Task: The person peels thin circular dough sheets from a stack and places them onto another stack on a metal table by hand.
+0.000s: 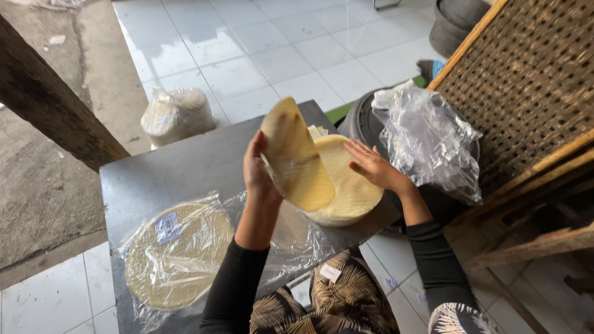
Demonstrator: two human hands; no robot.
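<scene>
Grey metal table (185,164) is standing on white tiles, a wrapped pack (176,255) lying at seven o'clock. Left hand (257,170) is gripping a lifted round wrapper (296,158); right hand (371,166), fingers spread, is pressing the stack (346,185) at center.

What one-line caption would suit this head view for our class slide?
Left hand lifts a round pale sheet off a stack steadied by the right hand.

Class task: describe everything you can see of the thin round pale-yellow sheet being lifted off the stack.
The thin round pale-yellow sheet looks like a flexible dough wrapper, smooth and slightly glossy. It stands nearly upright, curved, its lower edge meeting the stack of round sheets on the grey metal table. The left hand grips its left edge; the right hand rests flat on the stack, apart from the lifted sheet.
</scene>
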